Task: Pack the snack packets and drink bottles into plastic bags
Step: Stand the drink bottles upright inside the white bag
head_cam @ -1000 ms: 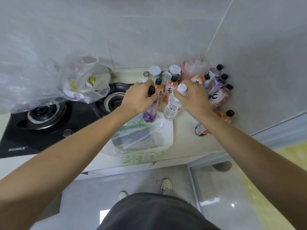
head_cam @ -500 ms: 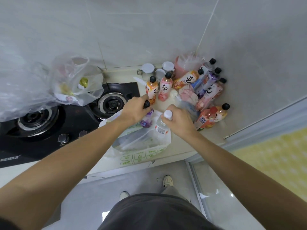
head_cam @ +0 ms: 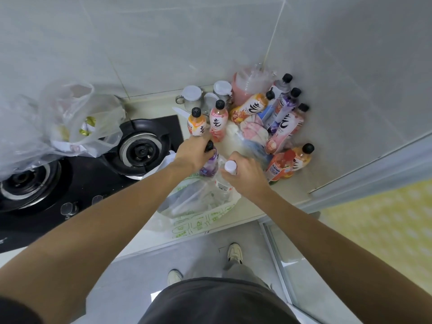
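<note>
Two bottles are in hand over the mouth of the plastic bag (head_cam: 198,213) that lies at the front edge of the counter (head_cam: 268,202), just right of the stove (head_cam: 70,183). The left hand (head_cam: 191,153) has its fingers curled round the neck of the purple bottle (head_cam: 209,164), and the right hand (head_cam: 245,176) is wrapped round the neck of the clear water bottle (head_cam: 223,183) under its white cap. Both hands grip from above with wrists bent down and forearms reaching in side by side. To finish this step well, I would lower each bottle upright through the opening, base first, and set them side by side on the bag's bottom before letting go, so the thin film does not fold under them. More bottles wait in the counter's back right corner, and two stand upright (head_cam: 208,122) just behind the hands.
</note>
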`<state>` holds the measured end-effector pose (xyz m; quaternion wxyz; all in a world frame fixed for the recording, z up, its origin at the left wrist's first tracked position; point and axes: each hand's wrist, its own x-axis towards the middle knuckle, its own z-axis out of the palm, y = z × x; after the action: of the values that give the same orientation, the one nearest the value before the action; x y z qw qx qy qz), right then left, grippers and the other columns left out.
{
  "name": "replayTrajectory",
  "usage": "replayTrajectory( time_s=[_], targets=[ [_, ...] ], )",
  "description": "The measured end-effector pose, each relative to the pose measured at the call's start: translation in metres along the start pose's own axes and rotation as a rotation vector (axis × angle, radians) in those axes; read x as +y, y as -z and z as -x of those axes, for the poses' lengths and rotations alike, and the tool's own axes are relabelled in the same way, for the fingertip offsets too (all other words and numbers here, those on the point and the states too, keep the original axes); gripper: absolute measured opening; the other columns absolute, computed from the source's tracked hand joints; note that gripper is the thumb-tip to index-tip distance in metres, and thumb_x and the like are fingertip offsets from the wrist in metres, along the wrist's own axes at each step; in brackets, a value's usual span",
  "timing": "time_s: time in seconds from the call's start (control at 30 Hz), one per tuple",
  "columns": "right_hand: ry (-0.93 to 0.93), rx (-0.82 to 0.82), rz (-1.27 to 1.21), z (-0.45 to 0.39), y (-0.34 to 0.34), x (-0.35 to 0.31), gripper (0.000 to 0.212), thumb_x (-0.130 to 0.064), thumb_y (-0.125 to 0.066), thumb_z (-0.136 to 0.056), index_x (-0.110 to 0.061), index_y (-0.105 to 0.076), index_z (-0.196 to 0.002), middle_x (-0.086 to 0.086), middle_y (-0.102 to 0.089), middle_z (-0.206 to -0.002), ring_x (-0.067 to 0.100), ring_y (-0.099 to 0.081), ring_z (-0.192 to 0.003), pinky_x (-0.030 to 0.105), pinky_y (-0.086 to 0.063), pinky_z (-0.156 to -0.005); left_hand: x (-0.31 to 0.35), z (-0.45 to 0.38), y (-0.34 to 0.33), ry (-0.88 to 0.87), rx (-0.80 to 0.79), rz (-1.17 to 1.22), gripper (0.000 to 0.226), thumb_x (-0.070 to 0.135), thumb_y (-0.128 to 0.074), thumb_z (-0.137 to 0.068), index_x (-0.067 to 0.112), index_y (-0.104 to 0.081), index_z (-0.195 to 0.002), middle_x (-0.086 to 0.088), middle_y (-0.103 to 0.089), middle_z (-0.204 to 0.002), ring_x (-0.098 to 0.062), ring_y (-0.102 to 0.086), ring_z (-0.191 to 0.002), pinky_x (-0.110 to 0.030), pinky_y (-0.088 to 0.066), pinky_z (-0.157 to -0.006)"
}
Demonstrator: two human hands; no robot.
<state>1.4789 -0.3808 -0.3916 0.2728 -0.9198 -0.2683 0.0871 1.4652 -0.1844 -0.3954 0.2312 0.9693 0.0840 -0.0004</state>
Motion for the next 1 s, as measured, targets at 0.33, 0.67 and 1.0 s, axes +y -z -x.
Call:
replayTrajectory(
  time_s=[0.33, 0.67, 1.0],
  targets=[
    [-0.014, 0.098, 0.045, -0.021, 0.041, 0.06, 0.03, -0.032, -0.071, -0.09, -0.016, -0.047, -0.082, -0.003, -0.048, -0.066, 0.025, -0.048, -0.06, 0.032, -0.036, -0.057, 0.054, -0.064, -0.026, -0.071, -0.028, -0.017, 0.02, 0.025, -0.063, -0.095, 0.016, -0.055, -0.112, -0.011, -0.068, -0.097, -0.036, -0.064, -0.09, -0.04, -0.048, -0.066],
    [-0.019, 0.1, 0.047, -0.03, 0.047, 0.076, 0.031, -0.037, -0.069, -0.091, -0.01, -0.053, -0.09, 0.002, -0.057, -0.075, 0.027, -0.053, -0.065, 0.034, -0.035, -0.059, 0.068, -0.094, -0.027, -0.102, -0.084, 0.029, 0.025, 0.029, -0.065, -0.097, 0.024, -0.058, -0.12, -0.006, -0.067, -0.11, -0.031, -0.063, -0.101, -0.036, -0.045, -0.071],
    [-0.038, 0.054, 0.057, -0.034, 0.052, 0.079, 0.032, -0.042, -0.067, -0.091, -0.017, -0.046, -0.089, 0.002, -0.057, -0.072, 0.031, -0.059, -0.067, 0.036, -0.043, -0.059, 0.065, -0.087, -0.034, -0.148, -0.112, -0.049, 0.035, 0.031, -0.06, -0.098, 0.022, -0.05, -0.131, -0.008, -0.066, -0.107, -0.033, -0.063, -0.097, -0.042, -0.049, -0.07]
  ],
)
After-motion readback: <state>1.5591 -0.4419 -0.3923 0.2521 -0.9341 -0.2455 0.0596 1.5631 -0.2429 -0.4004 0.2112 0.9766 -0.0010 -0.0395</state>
